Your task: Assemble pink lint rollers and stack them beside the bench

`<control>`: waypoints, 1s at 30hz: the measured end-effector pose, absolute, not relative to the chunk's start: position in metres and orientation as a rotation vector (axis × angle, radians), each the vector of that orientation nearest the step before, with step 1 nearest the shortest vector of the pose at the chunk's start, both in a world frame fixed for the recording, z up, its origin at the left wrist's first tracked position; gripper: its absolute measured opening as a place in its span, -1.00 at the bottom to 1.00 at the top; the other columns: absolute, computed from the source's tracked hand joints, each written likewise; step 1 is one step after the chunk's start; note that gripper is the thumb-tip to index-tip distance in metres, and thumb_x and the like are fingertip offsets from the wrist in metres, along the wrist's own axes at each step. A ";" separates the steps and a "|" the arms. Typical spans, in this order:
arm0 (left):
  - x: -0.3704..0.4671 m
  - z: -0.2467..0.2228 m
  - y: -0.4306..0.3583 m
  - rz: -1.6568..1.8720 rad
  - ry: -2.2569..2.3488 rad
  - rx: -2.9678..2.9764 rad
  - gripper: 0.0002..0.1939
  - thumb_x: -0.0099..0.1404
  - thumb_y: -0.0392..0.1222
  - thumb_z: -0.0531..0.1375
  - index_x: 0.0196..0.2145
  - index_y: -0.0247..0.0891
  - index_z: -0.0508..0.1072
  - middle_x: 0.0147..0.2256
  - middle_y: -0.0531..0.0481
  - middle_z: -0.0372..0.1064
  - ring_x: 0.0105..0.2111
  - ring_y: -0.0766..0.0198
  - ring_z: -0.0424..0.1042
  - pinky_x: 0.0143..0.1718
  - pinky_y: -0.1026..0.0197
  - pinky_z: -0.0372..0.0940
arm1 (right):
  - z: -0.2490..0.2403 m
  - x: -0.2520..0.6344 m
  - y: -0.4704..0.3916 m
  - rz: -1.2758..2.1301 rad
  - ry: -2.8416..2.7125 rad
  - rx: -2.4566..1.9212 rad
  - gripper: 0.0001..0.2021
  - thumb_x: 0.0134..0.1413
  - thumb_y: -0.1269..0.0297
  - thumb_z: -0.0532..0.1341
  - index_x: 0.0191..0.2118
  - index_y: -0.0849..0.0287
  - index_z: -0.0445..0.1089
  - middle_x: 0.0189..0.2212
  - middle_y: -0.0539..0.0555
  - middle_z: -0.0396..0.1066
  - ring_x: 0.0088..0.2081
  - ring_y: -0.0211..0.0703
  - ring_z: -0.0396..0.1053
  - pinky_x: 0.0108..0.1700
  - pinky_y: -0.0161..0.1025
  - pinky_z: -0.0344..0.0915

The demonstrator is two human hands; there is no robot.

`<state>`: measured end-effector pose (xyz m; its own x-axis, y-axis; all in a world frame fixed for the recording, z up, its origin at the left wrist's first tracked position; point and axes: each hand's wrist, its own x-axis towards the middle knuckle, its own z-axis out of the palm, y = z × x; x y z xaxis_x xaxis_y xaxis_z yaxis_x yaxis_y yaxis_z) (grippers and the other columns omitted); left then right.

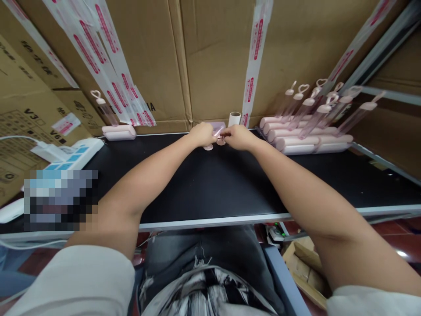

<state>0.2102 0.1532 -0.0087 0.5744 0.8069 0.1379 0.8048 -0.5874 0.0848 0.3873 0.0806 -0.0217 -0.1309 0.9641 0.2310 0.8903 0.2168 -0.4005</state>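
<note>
Your two hands met near the middle of the far edge of a black tabletop. Your left hand was closed, fingers bent around a clear pink piece between your hands; much of that grip was hidden. Your right hand was half closed, thumb and fingertips drawn together by the piece and a small pink cap; whether it had hold of either, I cannot tell. A pink disc showed just below your left hand. A white roll stood at the far edge, just behind your right hand. Toward the far right corner lay a stack of pink cylinders, with loop-topped clear tubes rising behind. Near the far left corner lay a lone cylinder. A power strip ran by the left edge, and cardboard walled the far edge
</note>
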 end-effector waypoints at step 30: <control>0.199 -0.037 0.153 0.753 1.578 2.448 -0.64 0.37 0.02 0.34 -0.02 -0.25 0.71 -0.01 -0.27 0.69 0.05 -0.09 0.62 0.06 0.00 0.45 | -0.033 0.390 0.095 0.167 -2.113 -1.687 -0.65 0.32 0.28 0.31 0.13 0.15 0.71 -0.08 0.21 0.72 -0.03 0.07 0.63 0.05 -0.13 0.44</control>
